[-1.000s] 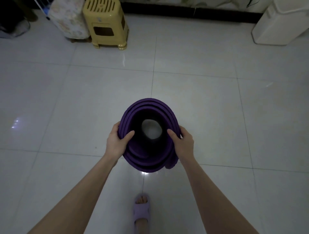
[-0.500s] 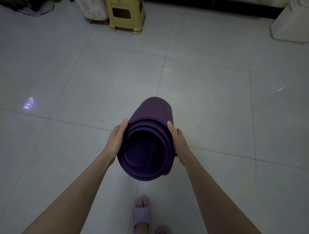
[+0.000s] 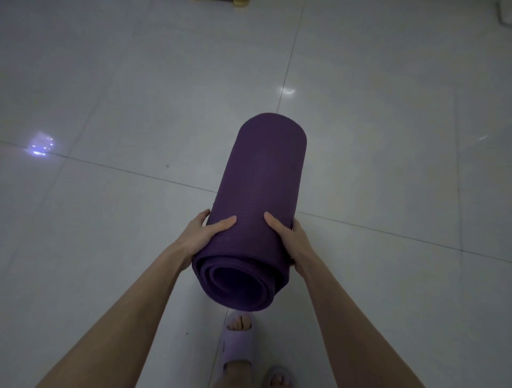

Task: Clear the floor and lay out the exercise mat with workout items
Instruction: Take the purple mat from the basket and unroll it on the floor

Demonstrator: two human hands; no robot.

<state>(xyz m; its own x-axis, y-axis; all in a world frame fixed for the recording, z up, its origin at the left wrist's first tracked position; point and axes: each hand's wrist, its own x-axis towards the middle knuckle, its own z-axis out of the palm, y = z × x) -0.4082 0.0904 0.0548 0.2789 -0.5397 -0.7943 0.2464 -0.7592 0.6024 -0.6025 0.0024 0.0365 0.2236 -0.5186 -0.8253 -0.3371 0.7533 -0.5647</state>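
Note:
A rolled purple exercise mat [image 3: 263,177] points away from me, tilted down toward the pale tiled floor [image 3: 110,83], its spiral near end facing me. My left hand [image 3: 202,235] grips the roll on its left side near that end, thumb on top. On the right side my right hand [image 3: 291,238] holds it the same way. The far end of the roll is low over the tiles; whether it touches them I cannot tell.
My feet in lilac slippers [image 3: 238,343] stand just below the roll. At the top edge a sliver of a yellow stool foot [image 3: 241,2] shows, and a white object [image 3: 508,13] sits at the top right corner.
The roll has tipped from end-on toward me to lying lengthwise, its far end lowered toward the floor. The view dropped, so the stool and white bin have slid almost out at the top.

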